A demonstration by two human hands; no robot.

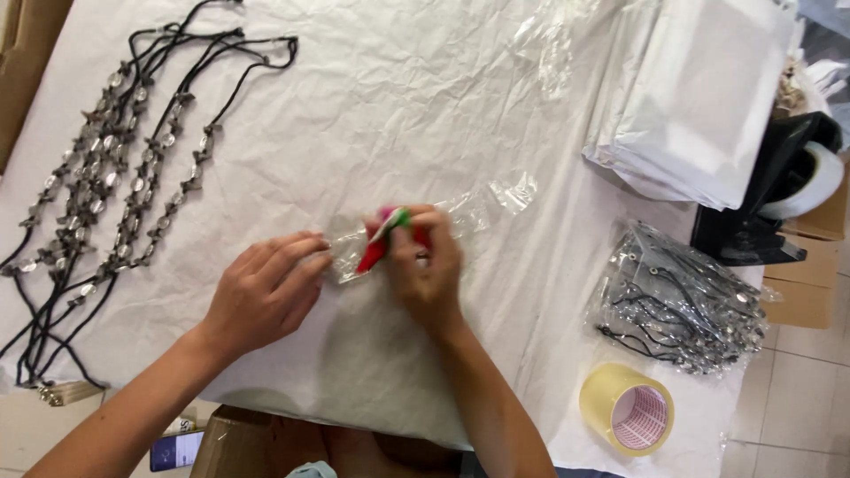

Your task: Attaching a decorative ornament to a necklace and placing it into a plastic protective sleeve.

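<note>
Two hands work a small clear bag at the middle of a white paper sheet.

The clear bag [416, 235] lies crosswise on the white paper [390, 106]; the right hand [427, 265] pinches a red-and-green tag [382, 241] at the bag, fingers curled tight. The left hand [261, 296] rests half-open, fingertips pressing the bag's left end flat. Left of the bag, loose beaded cords [106, 168] remain unpacked; right of it lie bagged cords [682, 305], so the packing looks partly done.

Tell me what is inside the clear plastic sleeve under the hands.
Inside the clear plastic sleeve shows a small red, green and pink item. The right hand covers part of it, so its full shape is hidden.
</note>
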